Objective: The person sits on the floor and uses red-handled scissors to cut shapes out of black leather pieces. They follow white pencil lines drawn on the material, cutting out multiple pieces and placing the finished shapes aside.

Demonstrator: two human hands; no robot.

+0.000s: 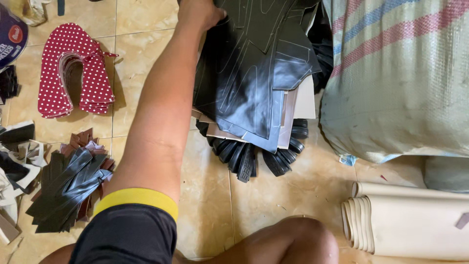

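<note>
My left hand point(197, 13) reaches far forward to the top of the head view, its arm running up from a black sleeve with a yellow cuff point(137, 199). Its fingers close on the left edge of a stack of black leather sheets point(249, 73) marked with traced outlines. The stack lies on pale board pieces point(303, 102) and a fan of black soles point(249, 159). My right hand is out of sight.
Red white-dotted U-shaped cut pieces point(68, 68) lie at the left on the tiled floor point(273, 195). A pile of black and brown strips point(68, 188) sits lower left. A striped woven sack point(400, 73) fills the right; cream rolled sheets point(415, 225) lie below it. My knee point(293, 242) is bottom centre.
</note>
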